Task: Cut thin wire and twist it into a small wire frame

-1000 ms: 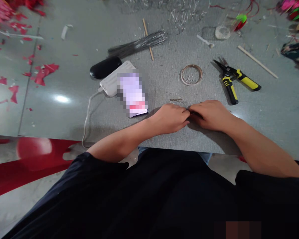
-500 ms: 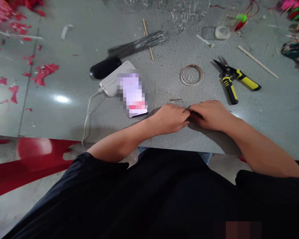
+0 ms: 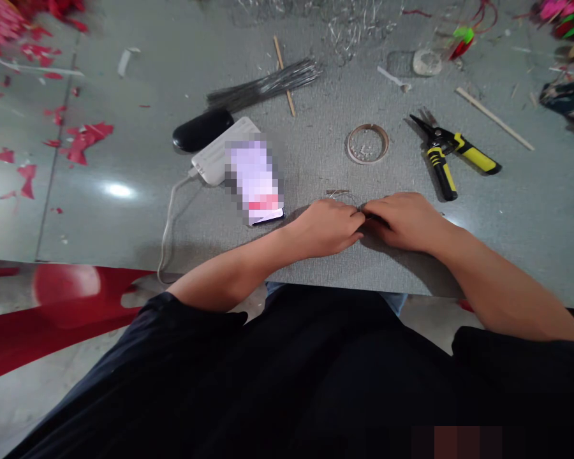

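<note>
My left hand [image 3: 333, 226] is closed, its fingertips pinched together close to the table surface. Fingertip to fingertip with it, my right hand [image 3: 404, 220] is closed too. A fine, curved wire [image 3: 348, 197] shows just beyond the left knuckles and runs into the place where both hands meet. Fingers cover most of the wire, so its full shape is hidden. Beyond the hands lies a roll of tape [image 3: 386, 148] with small bits inside its ring. Pruning snips [image 3: 442, 150] with yellow and black handles rest farther right, their handles spread.
Left of my hands, a phone [image 3: 256, 172] leans on a white power strip [image 3: 215, 162] with a cable, beside a black case [image 3: 201, 131]. Behind lie a bundle of wires [image 3: 268, 84], a wooden stick [image 3: 495, 118] and tangled wire [image 3: 358, 29]. Red scraps [image 3: 83, 143] litter the left.
</note>
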Action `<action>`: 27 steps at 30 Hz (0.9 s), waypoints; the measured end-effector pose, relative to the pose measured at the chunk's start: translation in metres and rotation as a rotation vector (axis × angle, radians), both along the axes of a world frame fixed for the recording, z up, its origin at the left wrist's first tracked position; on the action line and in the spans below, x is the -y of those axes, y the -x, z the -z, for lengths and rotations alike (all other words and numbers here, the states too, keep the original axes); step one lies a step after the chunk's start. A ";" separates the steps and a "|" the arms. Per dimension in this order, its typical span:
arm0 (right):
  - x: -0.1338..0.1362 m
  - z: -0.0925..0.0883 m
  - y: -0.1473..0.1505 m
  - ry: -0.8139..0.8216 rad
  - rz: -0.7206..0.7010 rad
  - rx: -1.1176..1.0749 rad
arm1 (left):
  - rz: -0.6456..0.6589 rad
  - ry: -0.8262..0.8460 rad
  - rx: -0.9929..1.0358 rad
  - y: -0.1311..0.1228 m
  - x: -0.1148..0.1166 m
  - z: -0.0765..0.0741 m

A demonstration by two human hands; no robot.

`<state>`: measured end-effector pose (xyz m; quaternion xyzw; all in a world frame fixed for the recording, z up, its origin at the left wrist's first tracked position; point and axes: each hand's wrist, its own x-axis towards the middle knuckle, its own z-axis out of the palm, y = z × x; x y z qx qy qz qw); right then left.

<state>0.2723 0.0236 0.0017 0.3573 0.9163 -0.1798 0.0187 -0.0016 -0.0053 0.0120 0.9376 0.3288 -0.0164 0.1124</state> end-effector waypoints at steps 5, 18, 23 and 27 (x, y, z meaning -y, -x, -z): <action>0.000 0.001 0.000 -0.007 -0.005 -0.005 | 0.006 -0.014 0.009 0.001 0.000 0.002; 0.000 0.005 -0.003 -0.026 -0.016 -0.014 | 0.007 -0.015 -0.017 0.000 0.001 -0.001; -0.001 0.001 -0.001 -0.023 -0.023 0.000 | 0.008 -0.013 -0.010 0.001 0.002 -0.001; -0.001 -0.001 0.001 -0.023 -0.028 0.021 | 0.013 -0.010 -0.008 0.001 0.001 0.001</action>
